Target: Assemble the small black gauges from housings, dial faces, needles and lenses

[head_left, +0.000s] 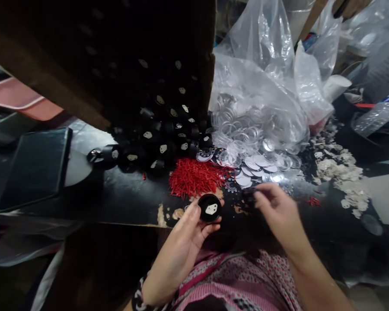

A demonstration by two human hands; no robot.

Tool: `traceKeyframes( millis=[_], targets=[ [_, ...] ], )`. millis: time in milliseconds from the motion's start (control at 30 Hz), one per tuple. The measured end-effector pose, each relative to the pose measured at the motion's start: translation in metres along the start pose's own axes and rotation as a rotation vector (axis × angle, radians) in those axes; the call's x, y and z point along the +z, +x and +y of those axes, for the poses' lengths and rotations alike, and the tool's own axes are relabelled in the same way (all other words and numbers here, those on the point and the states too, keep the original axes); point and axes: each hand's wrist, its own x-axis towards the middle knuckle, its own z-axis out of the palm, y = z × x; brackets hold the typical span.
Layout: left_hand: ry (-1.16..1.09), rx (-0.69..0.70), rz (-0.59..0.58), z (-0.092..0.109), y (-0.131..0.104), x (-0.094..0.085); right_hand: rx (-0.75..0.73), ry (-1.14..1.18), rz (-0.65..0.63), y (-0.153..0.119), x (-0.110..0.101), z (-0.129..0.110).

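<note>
Cradling a round black piece (pixel 205 203) (white plate (pixel 211 209) showing), the left grip (pixel 189 233)

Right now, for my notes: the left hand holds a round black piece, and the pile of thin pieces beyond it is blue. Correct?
In the head view, the pile is red, not blue; the left hand holds a round black piece.

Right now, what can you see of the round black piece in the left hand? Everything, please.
The round black piece looks like smooth plastic, with a raised-looking rim. A small, pale, irregularly shaped insert with dark spots, possibly holes, sits on its face, which is turned up toward the camera. The left hand holds it, thumb at one side and fingers around the other. It is on the near side of the red pile. Its underside is hidden.
</note>
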Motion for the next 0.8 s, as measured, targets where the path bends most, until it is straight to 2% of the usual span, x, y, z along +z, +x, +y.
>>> traceKeyframes(
  millis=[33,100,167,233,333,500,600,800],
  targets=[
    [0.067,0.03,-0.008,-0.001,0.0,0.0,0.026,0.118,-0.089,0.0,0.007,-0.009],
    [0.253,0.094,-0.05,-0.002,0.001,-0.003,0.016,0.263,-0.183,0.0,0.017,-0.028],
    [0.427,0.134,-0.122,-0.003,0.003,-0.008,-0.087,0.305,-0.213,0.003,0.024,-0.044],
    [0.484,0.139,-0.169,-0.003,0.004,-0.012,-0.207,0.307,-0.283,0.005,0.028,-0.054],
    [0.389,0.115,-0.129,0.0,0.003,-0.014,-0.248,0.288,-0.332,0.006,0.032,-0.059],
    [0.295,0.104,0.039,0.004,0.0,-0.008,-0.046,0.361,-0.216,0.001,0.037,-0.053],
    [0.122,0.092,0.123,0.005,-0.001,-0.003,0.075,0.48,-0.206,-0.001,0.038,-0.053],
    [-0.241,-0.096,-0.013,0.013,-0.001,0.0,0.168,0.545,-0.218,-0.001,0.04,-0.05]
  ],
)
